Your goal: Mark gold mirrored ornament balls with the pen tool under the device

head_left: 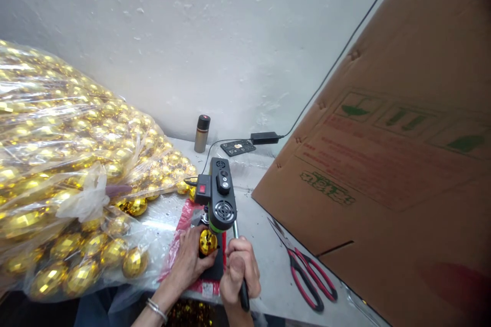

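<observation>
A small black bench drill press, or a machine much like one, stands in front of me with vents on its head and a red switch at its side. My left hand is closed around a gold faceted ball, keeping it on the base under the machine's head. A silver bracelet circles that wrist. On the right of the machine, my right hand wraps round the black-ended lever. Whether a tool tip touches the ball is hidden by the head.
Clear plastic bags of gold balls fill the left side. A large cardboard box leans at the right, near red-and-black scissors. Behind the machine are a bottle, a black patterned card-like item and a power adapter with its cable.
</observation>
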Motion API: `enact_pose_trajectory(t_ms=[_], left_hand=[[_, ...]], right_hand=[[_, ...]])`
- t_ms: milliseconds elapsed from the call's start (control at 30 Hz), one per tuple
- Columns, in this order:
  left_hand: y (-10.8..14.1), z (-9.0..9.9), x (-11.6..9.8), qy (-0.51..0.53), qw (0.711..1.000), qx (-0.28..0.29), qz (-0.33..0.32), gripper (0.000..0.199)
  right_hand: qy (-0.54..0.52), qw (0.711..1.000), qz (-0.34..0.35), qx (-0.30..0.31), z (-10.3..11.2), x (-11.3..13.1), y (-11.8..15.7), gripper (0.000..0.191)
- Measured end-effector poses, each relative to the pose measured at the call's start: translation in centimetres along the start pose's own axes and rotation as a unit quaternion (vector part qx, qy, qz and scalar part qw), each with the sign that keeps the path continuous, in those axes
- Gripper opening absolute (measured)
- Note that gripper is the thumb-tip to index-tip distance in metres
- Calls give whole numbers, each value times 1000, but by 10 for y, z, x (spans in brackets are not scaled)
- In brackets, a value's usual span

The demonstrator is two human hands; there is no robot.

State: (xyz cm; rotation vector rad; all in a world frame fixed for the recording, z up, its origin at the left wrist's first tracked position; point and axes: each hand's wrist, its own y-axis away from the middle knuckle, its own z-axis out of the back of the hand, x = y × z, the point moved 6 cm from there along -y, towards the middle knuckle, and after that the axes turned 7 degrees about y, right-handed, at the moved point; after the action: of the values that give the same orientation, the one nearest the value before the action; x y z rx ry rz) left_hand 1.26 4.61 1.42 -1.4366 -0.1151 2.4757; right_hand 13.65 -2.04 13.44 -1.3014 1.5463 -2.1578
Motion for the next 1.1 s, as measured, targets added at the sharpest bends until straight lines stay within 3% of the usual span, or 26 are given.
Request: enact_pose_trajectory(t_ms=[633, 800, 967, 1100], left_hand=[[-2, -1, 0, 32, 999, 5, 18, 48], [-1, -4, 2, 22, 1000, -2, 12, 51], [-1, -4, -1, 2, 1000, -3, 5, 48], [-3, -2, -3, -2, 1000, -4, 6, 48]], right_hand=[[28, 1000, -1, -1, 0, -6, 5, 28], [44, 997, 60, 32, -2, -4, 9, 29], [49, 998, 33, 17, -3, -15, 17, 31], [39, 997, 49, 43, 0, 0, 1, 34]])
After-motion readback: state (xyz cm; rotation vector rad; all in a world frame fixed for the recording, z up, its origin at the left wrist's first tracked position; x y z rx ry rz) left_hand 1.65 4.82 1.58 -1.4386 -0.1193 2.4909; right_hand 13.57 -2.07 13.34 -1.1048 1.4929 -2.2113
